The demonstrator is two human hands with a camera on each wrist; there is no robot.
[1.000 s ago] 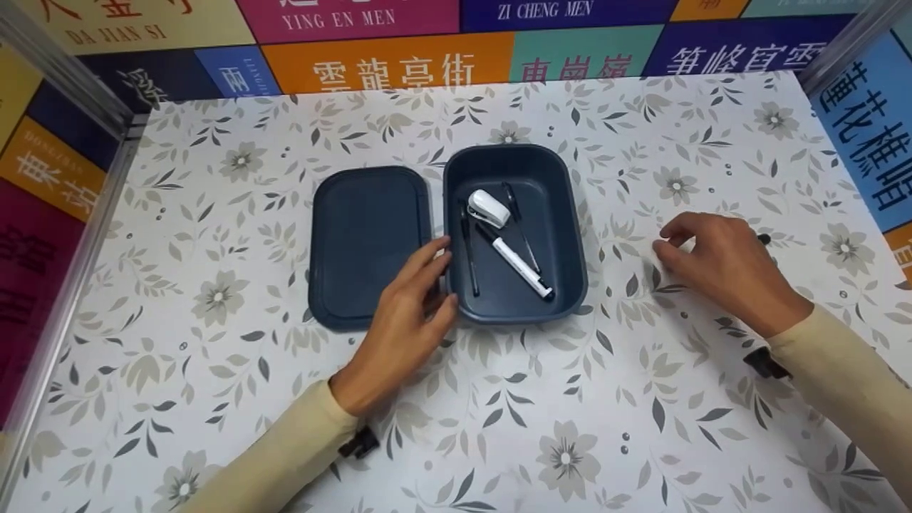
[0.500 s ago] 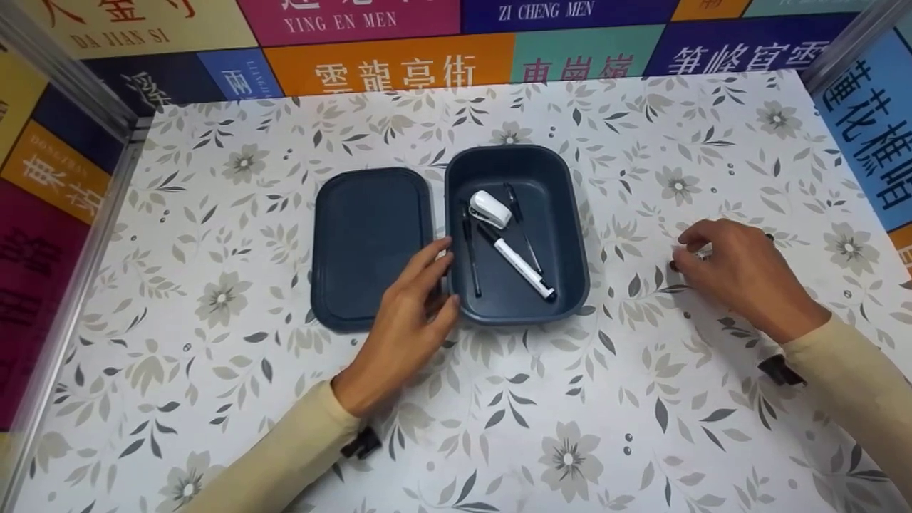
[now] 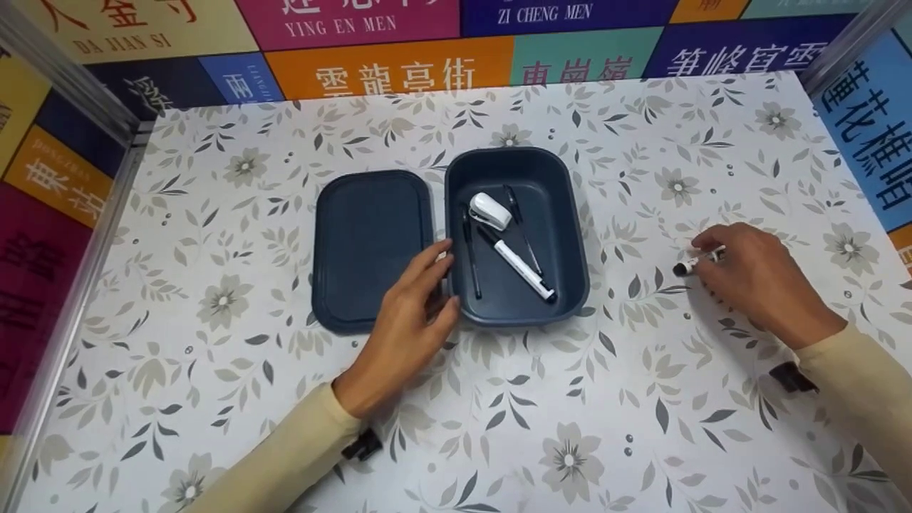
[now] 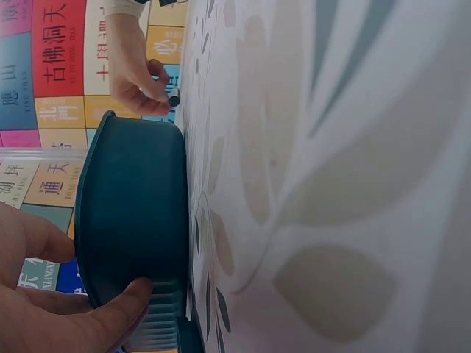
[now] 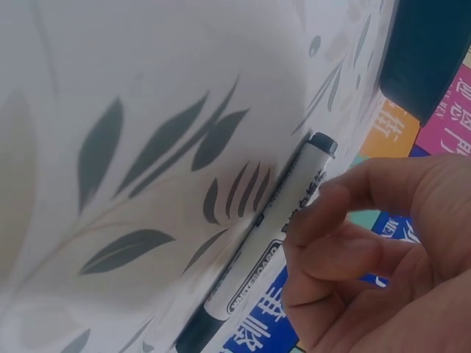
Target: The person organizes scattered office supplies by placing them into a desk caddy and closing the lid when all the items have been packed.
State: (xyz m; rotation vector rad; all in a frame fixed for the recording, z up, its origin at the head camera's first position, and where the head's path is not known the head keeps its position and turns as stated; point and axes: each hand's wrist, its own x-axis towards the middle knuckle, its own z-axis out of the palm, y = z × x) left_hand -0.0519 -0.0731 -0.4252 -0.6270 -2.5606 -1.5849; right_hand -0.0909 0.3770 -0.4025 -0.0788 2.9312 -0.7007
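Observation:
A dark blue box (image 3: 563, 285) stands on the table, the fingers of my left hand (image 3: 402, 320) resting against its left wall. In the left wrist view, the thumb (image 4: 125, 305) touches the wall and another finger reaches the rim. To the right, a white marker (image 5: 254, 243) with dark ends lies on the table. My right hand (image 3: 755, 278) is over it, index finger and thumb loosely bent on either side, with a gap showing between them in the head view. The palm hides the marker's far end there.
Inside the box lie another white marker (image 3: 524, 267), two slim dark pens, one the left pen (image 3: 472, 256), and a small rounded white object (image 3: 490, 211). The matching lid (image 3: 370, 249) lies flat at the box's left. Lettered panels (image 3: 399, 71) stand behind the floral tabletop (image 3: 570, 399).
My right hand has shifted right and slightly nearer, uncovering the marker's dark end and part of its white barrel. My left hand, the box and the lid stay in place.

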